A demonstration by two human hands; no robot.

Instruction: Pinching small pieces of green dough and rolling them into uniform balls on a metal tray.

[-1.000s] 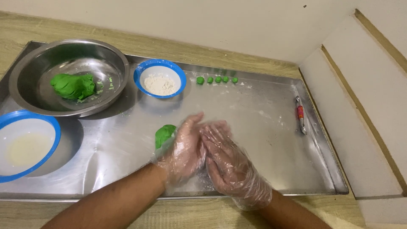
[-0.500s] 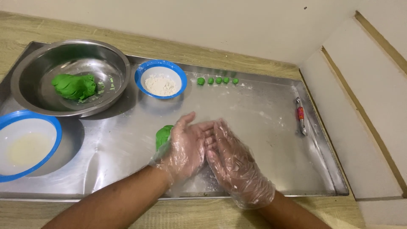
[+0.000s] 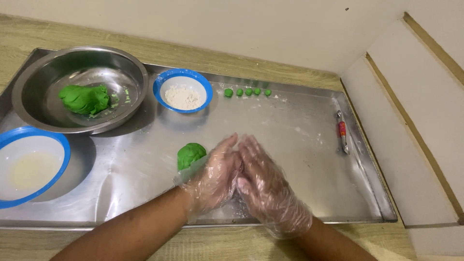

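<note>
Clear plastic gloves cover both your hands, pressed palm to palm over the steel tray (image 3: 299, 145) in the head view, the only view there is. Your left hand (image 3: 212, 176) and right hand (image 3: 268, 191) have slid against each other since a second ago, the left fingertips now reaching further forward; whatever lies between the palms is hidden, so you cannot tell if they close on a piece of dough. That sliding looks like rolling. A green dough lump (image 3: 190, 154) sits on the tray just beside your left hand, unmoved. Five small green balls (image 3: 246, 92) line the far edge, near the blue-rimmed bowl of white powder (image 3: 183, 92). More green dough (image 3: 84, 99) rests in the steel bowl (image 3: 130, 72); a second blue-rimmed bowl (image 3: 48, 145) stands at your left. Bare floured tray lies open ahead and to your right, up to a small red-banded tool (image 3: 342, 133) by the right rim. The near rim runs under your wrists.
</note>
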